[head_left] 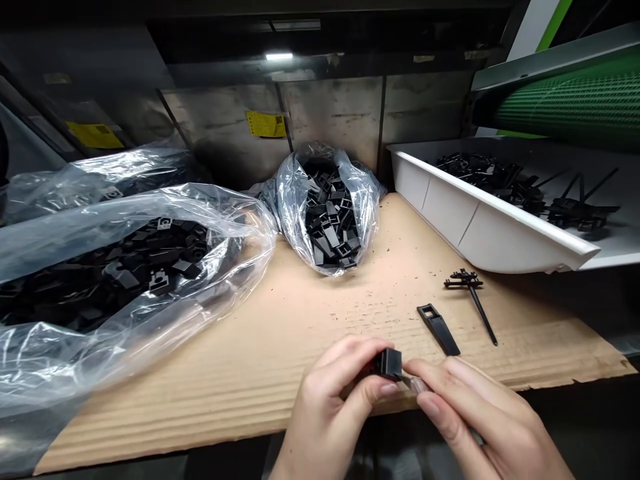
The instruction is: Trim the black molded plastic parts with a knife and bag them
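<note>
Near the board's front edge, my left hand (340, 393) pinches a small black plastic part (389, 364) between thumb and fingers. My right hand (470, 407) is closed on a small blade (411, 383), whose metal tip touches or nearly touches the part's lower right edge. Fingers hide most of the blade's handle. Just beyond my right hand lies a long black plastic clip (440, 331) with a square opening at one end. Behind it rests a black sprue (470, 293) with a long thin stem.
The wooden board (225, 380) carries an open clear bag (210, 300) of black parts at left and another bag (367, 220) at the back middle. A white tray (445, 207) of black sprues stands at right, below a green conveyor belt (575, 100). Dark crumbs dot the board.
</note>
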Demonstrator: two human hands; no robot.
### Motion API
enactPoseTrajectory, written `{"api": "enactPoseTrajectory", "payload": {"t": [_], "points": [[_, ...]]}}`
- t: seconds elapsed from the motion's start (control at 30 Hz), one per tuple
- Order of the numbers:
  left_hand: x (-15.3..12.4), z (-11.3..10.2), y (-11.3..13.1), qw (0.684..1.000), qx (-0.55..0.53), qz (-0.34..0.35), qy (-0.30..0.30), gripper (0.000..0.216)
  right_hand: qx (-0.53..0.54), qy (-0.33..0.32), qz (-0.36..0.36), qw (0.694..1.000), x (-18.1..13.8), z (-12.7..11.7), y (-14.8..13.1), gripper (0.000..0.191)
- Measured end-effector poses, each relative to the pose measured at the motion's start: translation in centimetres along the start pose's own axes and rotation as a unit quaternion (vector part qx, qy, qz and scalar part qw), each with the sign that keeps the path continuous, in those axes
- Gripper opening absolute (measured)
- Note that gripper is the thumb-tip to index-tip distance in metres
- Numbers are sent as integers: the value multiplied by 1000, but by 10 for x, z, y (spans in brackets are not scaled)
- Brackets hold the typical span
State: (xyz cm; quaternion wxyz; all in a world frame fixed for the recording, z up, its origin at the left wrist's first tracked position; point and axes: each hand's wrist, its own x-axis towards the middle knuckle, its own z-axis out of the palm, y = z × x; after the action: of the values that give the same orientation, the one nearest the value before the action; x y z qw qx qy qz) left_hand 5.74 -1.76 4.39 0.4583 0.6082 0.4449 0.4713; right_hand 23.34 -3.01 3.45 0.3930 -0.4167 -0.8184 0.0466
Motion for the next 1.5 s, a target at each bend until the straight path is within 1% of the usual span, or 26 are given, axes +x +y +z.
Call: {"api": "enactPoseTrajectory", "payload": {"t": [0.07,0.2,0.23,0.37,0.4,0.47,0.57,0.63,0.7,0.83,0.93,1.0,1.07,1.13,1.17,1.23,1.3,1.37,1.43,1.5], "points": [[1,-2,2,1000,3,22,-22,24,-6,-2,-5,1000,2,0,-1,22],[1,-4,4,998,-14,52,-12,31,-20,9,0,1000,2,3,-2,22],[0,-4,4,998,-19,52,-13,31,-29,12,0,1000,2,4,-1,22],[-1,-5,6,999,-31,34,-25,24,-77,43,40,995,-1,2,9,17],[-2,-6,6,999,-31,32,-25,25,-72,49,51,995,-1,0,11,17],[-2,-6,5,999,-23,37,-17,29,-27,49,70,996,-2,-5,11,17],[-3,-7,1,998,0,60,-15,38,62,25,101,993,1,-8,1,15],[-3,-7,-2,997,14,77,-18,40,95,15,111,989,5,-5,-6,16],[-4,-7,-4,995,20,91,-17,41,108,7,109,988,8,0,-9,16],[-4,-5,-4,992,17,122,-15,40,125,-2,102,987,10,8,-7,15],[-3,-2,-3,991,23,128,-8,36,112,2,103,988,9,10,-8,18],[-3,0,-4,993,30,112,19,33,99,-24,89,991,7,10,-12,24],[-2,2,-4,995,36,75,54,29,100,-62,65,991,5,10,-18,34],[-1,2,-2,996,40,42,64,25,127,-62,53,989,4,8,-21,37],[-1,2,-1,997,43,38,52,23,143,-49,61,987,4,6,-21,34],[0,1,2,997,55,53,18,17,170,-15,89,981,5,0,-18,22],[0,-1,3,997,60,54,-5,10,172,3,113,979,5,-3,-12,11],[-2,-4,4,1000,20,1,-21,12,161,18,113,980,5,-4,-8,11],[-4,-6,3,995,-70,-60,-38,21,151,23,106,982,2,-1,-5,19],[-5,-7,2,980,-175,-77,-57,36,143,37,100,984,-4,3,-4,23]]}}
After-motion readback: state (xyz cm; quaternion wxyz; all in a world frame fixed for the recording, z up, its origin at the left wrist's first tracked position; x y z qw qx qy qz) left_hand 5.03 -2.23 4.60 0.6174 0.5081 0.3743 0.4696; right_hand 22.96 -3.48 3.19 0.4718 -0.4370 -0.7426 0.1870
